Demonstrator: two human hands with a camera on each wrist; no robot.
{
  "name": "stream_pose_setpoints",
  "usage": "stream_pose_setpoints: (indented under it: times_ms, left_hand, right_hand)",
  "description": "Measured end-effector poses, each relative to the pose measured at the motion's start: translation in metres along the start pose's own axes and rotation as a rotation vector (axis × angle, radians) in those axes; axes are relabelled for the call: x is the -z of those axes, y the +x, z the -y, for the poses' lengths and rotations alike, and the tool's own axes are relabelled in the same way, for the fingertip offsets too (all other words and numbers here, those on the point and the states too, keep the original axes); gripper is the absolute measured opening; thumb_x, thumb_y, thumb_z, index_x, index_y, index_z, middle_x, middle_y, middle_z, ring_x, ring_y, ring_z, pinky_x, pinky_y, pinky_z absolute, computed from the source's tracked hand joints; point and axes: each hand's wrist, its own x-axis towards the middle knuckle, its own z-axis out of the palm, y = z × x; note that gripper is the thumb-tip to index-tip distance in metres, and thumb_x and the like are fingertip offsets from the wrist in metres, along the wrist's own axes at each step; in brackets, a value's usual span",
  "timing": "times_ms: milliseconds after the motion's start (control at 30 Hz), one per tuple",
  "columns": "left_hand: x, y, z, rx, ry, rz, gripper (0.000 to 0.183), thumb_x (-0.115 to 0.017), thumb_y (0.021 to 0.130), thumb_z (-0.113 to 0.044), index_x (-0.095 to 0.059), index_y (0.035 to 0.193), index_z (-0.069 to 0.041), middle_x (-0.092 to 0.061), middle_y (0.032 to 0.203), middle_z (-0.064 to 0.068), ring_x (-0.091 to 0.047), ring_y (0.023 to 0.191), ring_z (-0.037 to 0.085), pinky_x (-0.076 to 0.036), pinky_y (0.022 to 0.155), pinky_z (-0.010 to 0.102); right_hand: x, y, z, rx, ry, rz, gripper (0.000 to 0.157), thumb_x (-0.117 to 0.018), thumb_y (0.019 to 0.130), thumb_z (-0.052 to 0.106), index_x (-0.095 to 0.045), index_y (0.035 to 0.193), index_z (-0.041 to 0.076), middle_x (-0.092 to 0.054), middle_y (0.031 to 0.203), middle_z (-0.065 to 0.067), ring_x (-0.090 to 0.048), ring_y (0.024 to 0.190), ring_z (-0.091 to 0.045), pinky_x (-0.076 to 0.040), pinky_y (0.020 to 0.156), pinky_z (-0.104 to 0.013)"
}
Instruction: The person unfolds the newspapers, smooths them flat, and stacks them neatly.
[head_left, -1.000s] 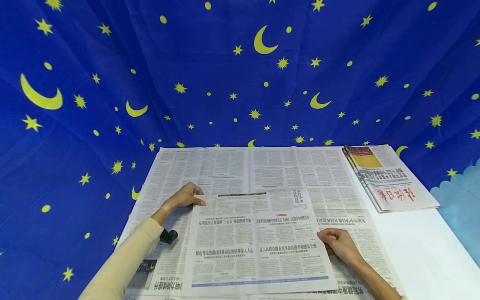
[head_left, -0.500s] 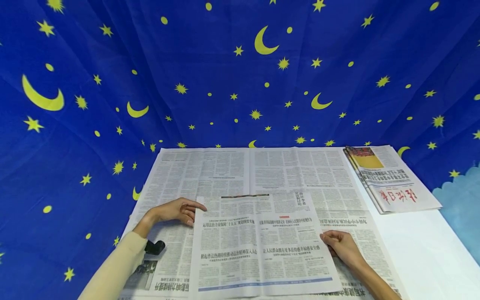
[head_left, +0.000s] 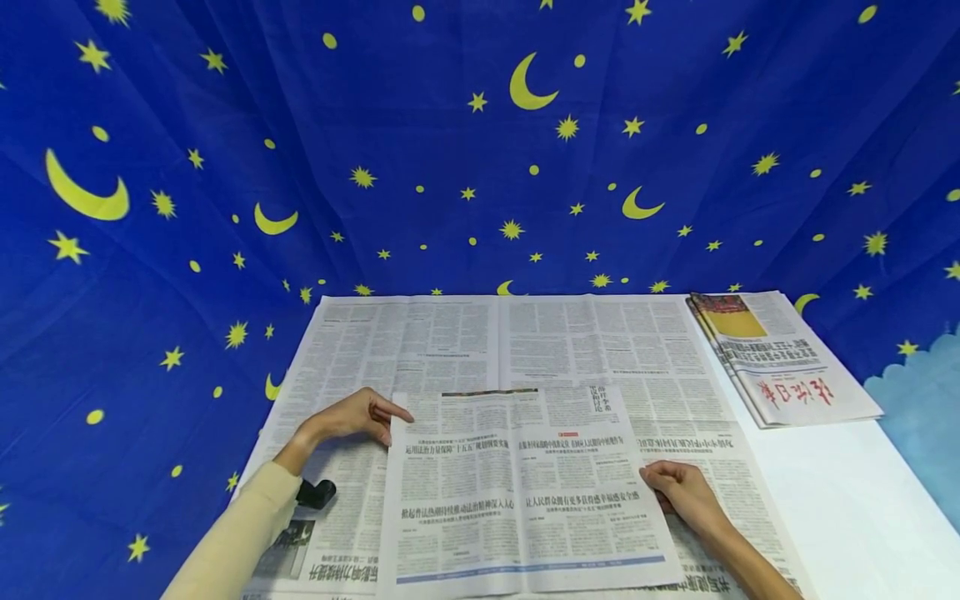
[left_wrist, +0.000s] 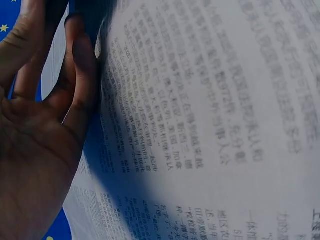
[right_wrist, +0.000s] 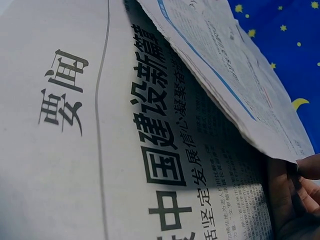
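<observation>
A folded newspaper [head_left: 465, 467] lies over larger spread newspaper sheets [head_left: 420, 333] on the table. My left hand [head_left: 352, 417] is at its upper left corner, with a straight index finger over the corner and another fingertip right at the left edge. In the left wrist view the fingers [left_wrist: 82, 65] are close against the paper's edge. My right hand [head_left: 686, 492] pinches the right edge, thumb on top and the other fingers partly hidden beneath. The right wrist view shows that edge [right_wrist: 200, 85] lifted above the headlines of the sheet below.
At the back right, a stack of folded newspapers [head_left: 787, 358] with red title characters rests on the white table [head_left: 832, 475]. A blue curtain [head_left: 450, 125] with yellow moons and stars hangs behind and to the left. A black device [head_left: 315, 493] sits at my left wrist.
My left hand has loosened its pinch at the upper left corner and shifted slightly left and down, its index finger now over the corner. My right hand keeps its pinch on the folded newspaper.
</observation>
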Motion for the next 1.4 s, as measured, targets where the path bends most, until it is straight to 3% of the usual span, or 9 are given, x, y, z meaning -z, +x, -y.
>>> stream_pose_setpoints:
  times_ms: [200,433,600,800,967,1067,1300,1400]
  left_hand:
    - [-0.001,0.000,0.001,-0.026,0.003,-0.036,0.038,-0.073,0.085,-0.005,-0.065,0.121,0.006,-0.073,0.095,0.022,-0.072,0.081,0.020,-0.058,0.072,0.035]
    - [-0.007,0.002,0.005,-0.046,0.070,-0.185,0.020,-0.069,0.091,-0.011,-0.073,0.104,0.003,-0.075,0.083,0.006,-0.065,0.062,0.015,-0.055,0.059,0.032]
    - [-0.012,0.005,0.007,-0.046,0.060,-0.261,0.016,-0.071,0.089,-0.012,-0.074,0.093,0.004,-0.073,0.079,0.007,-0.062,0.058,0.014,-0.054,0.053,0.033]
    - [-0.014,0.006,0.008,-0.026,0.068,-0.304,0.013,-0.070,0.090,-0.009,-0.073,0.090,0.004,-0.072,0.079,0.013,-0.062,0.057,0.011,-0.053,0.053,0.030]
    - [-0.016,0.005,0.009,-0.029,0.048,-0.328,0.014,-0.069,0.090,-0.008,-0.072,0.091,0.005,-0.071,0.078,0.006,-0.060,0.057,0.010,-0.053,0.052,0.029]
    - [-0.017,0.003,0.009,-0.046,0.022,-0.355,0.015,-0.068,0.091,-0.009,-0.070,0.093,0.007,-0.069,0.079,0.002,-0.058,0.055,0.011,-0.052,0.051,0.030]
    - [-0.020,0.005,0.012,-0.058,-0.016,-0.475,0.017,-0.067,0.091,-0.007,-0.069,0.096,0.009,-0.059,0.098,0.008,-0.058,0.055,0.008,-0.053,0.051,0.029]
    - [-0.022,0.007,0.013,-0.060,-0.026,-0.525,0.018,-0.066,0.092,-0.006,-0.068,0.098,0.011,-0.055,0.105,0.013,-0.057,0.059,0.007,-0.053,0.052,0.027]
  right_hand:
    - [0.001,0.000,0.000,0.009,0.005,0.007,0.026,-0.054,0.097,0.013,-0.064,0.108,-0.008,-0.073,0.088,-0.009,-0.072,0.078,-0.022,-0.058,0.067,-0.029]
    - [0.001,0.000,-0.001,0.015,0.006,0.017,0.026,-0.054,0.097,0.013,-0.064,0.108,-0.008,-0.073,0.088,-0.010,-0.072,0.077,-0.023,-0.058,0.066,-0.030]
    - [0.001,0.000,-0.001,0.015,0.005,0.013,0.026,-0.054,0.098,0.013,-0.063,0.109,-0.008,-0.073,0.087,-0.010,-0.072,0.077,-0.023,-0.058,0.066,-0.030]
    - [0.001,-0.001,-0.003,0.032,-0.002,0.022,0.031,-0.057,0.097,0.016,-0.060,0.115,-0.009,-0.074,0.087,-0.010,-0.072,0.076,-0.024,-0.058,0.065,-0.030]
    - [0.003,-0.002,-0.004,0.103,0.037,0.099,0.053,-0.060,0.097,0.019,-0.039,0.140,-0.003,-0.075,0.091,-0.013,-0.073,0.076,-0.027,-0.058,0.066,-0.034]
    - [0.005,-0.003,-0.006,0.167,0.069,0.155,0.057,-0.060,0.097,0.017,-0.032,0.144,-0.001,-0.074,0.095,-0.016,-0.073,0.077,-0.028,-0.058,0.067,-0.036]
    - [0.008,-0.002,-0.009,0.250,0.072,0.242,0.042,-0.056,0.099,0.015,-0.049,0.129,-0.014,-0.071,0.102,-0.020,-0.073,0.079,-0.024,-0.058,0.068,-0.036]
    - [0.009,-0.003,-0.010,0.268,0.081,0.268,0.043,-0.056,0.099,0.014,-0.050,0.128,-0.016,-0.070,0.107,-0.022,-0.073,0.081,-0.023,-0.058,0.069,-0.037]
